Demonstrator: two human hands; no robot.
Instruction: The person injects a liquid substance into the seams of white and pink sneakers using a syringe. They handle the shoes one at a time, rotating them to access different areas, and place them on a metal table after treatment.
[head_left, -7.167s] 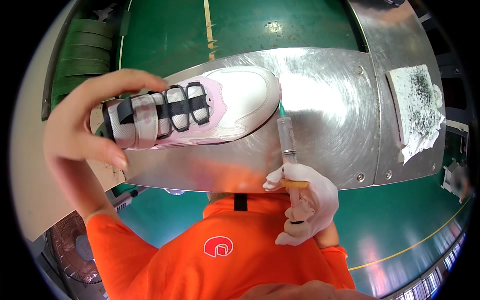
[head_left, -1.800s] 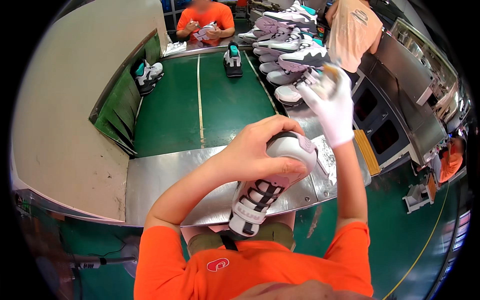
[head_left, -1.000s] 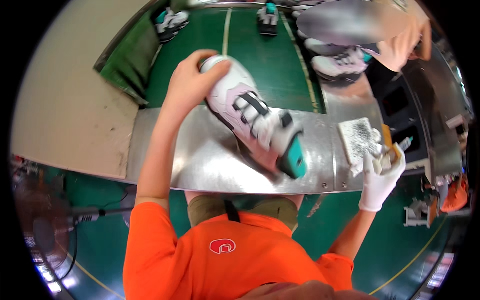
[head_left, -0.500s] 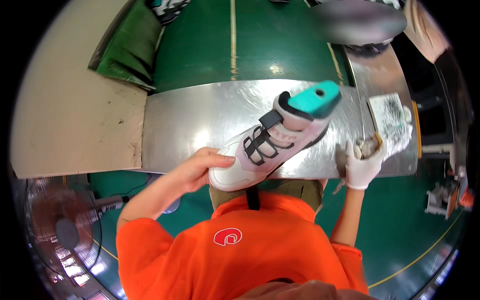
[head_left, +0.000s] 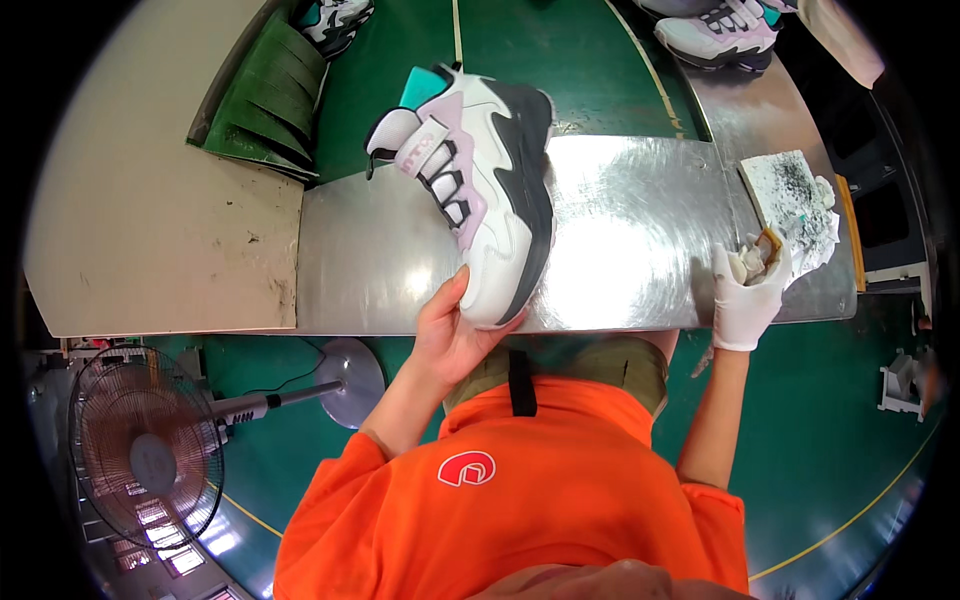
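A white, lilac and dark grey sneaker point(head_left: 500, 215) is raised above the metal bench, toe toward me and outer side turned up. My bare left hand point(head_left: 452, 335) is closed around its toe, thumb on the upper and fingers underneath. A teal shoe last point(head_left: 423, 88) sticks out of the sneaker's collar. My right hand point(head_left: 748, 305), in a white glove, curls around a small crumpled whitish piece point(head_left: 750, 264) with a brownish edge; its kind is unclear. Beside that hand lies a white pad point(head_left: 775, 185) with black smudges.
The metal bench point(head_left: 350, 240) adjoins a beige panel point(head_left: 160, 220) on the left, where a green flap strip point(head_left: 265, 100) stands. Further shoes point(head_left: 715, 35) sit at the far right, another shoe point(head_left: 335, 25) at the far left. A fan point(head_left: 150, 460) stands lower left.
The sneaker has swung to the left and turned, from its laced top facing up to its side facing up. My left hand has turned with it. The right hand has shifted slightly right and away.
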